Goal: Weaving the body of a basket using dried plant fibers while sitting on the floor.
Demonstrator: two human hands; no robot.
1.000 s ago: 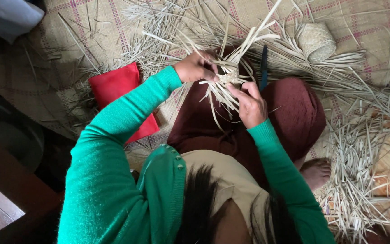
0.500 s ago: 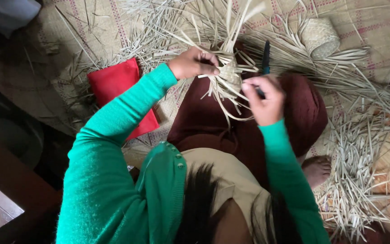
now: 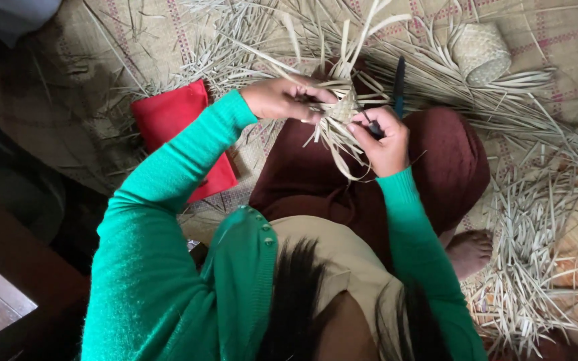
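Since the earlier frame both hands sit closer: left hand (image 3: 282, 100) pinches the small woven palm-strip piece (image 3: 342, 107) above the lap, right hand (image 3: 382, 137) grips a dark tool (image 3: 398, 87); weaving appears mid-step, needing steady strip tension.

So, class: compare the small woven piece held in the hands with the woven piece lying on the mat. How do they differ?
The woven piece in the hands bristles with loose straw strips, while the woven piece on the mat looks closed and rounded. The first is gripped between the left hand and right hand above the lap; the second lies untouched among straw. The held one looks smaller. Both are pale, plaited straw.
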